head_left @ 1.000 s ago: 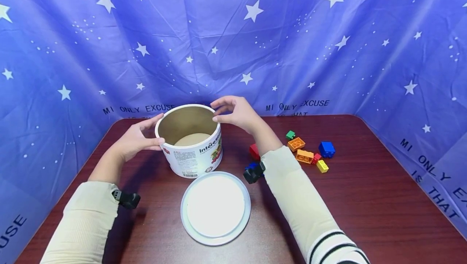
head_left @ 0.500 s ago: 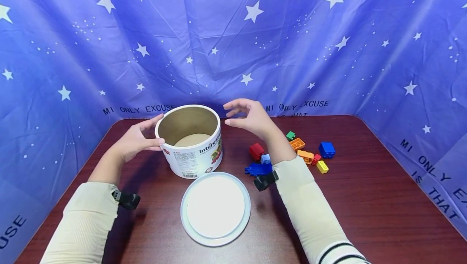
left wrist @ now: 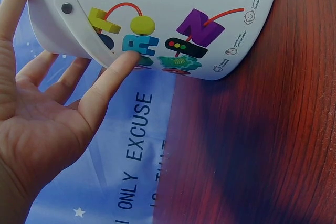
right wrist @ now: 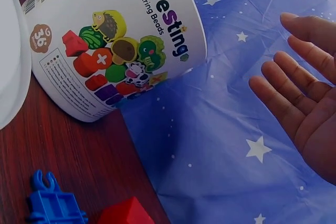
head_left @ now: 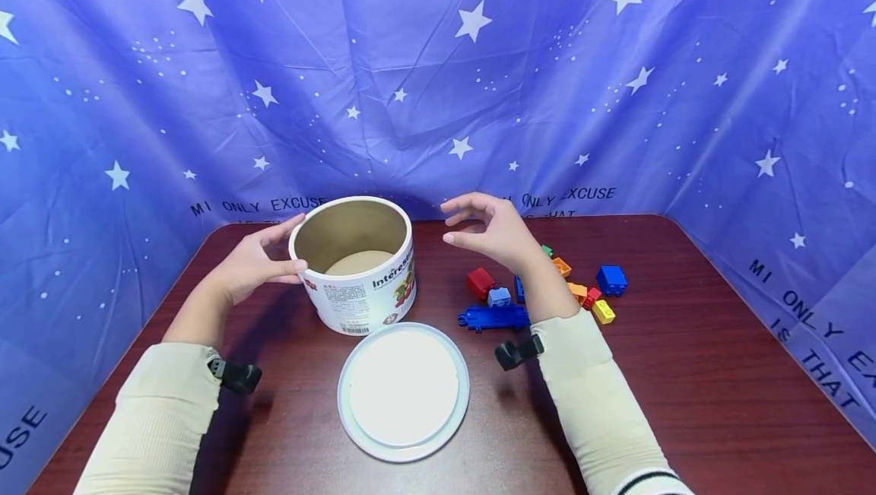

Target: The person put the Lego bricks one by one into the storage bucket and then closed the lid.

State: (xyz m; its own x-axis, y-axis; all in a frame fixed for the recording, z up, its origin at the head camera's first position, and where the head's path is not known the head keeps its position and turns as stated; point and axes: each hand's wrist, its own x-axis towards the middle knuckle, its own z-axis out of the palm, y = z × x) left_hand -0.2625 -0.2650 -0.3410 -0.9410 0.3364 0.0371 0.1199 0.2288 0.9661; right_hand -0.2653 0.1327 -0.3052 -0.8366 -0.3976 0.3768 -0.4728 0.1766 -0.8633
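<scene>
A white round bucket (head_left: pixel 363 301), printed with "Interesting String Beads", stands without its lid on the table, and its inside shows bare. My left hand (head_left: pixel 249 267) rests on the bucket's left side, thumb at the rim; in the left wrist view its outstretched fingers (left wrist: pixel 107 87) touch the printed wall near the white handle (left wrist: pixel 79 22). My right hand (head_left: pixel 496 235) is in the air to the right of the bucket, apart from it, fingers loosely bent with nothing in them. The round white lid (head_left: pixel 404 392) lies flat in front of the bucket.
Toy building bricks lie on the right of the dark red table (head_left: pixel 684 388): a red brick (head_left: pixel 480 283), a light blue one (head_left: pixel 499 297), a flat blue piece (head_left: pixel 493 318), a blue block (head_left: pixel 611 280) and a yellow one (head_left: pixel 604 312). A blue starry curtain (head_left: pixel 438 99) hangs behind.
My right hand has let go of the bucket's rim and moved right, toward the bricks, uncovering the red and blue pieces. The left hand and bucket stay in place.
</scene>
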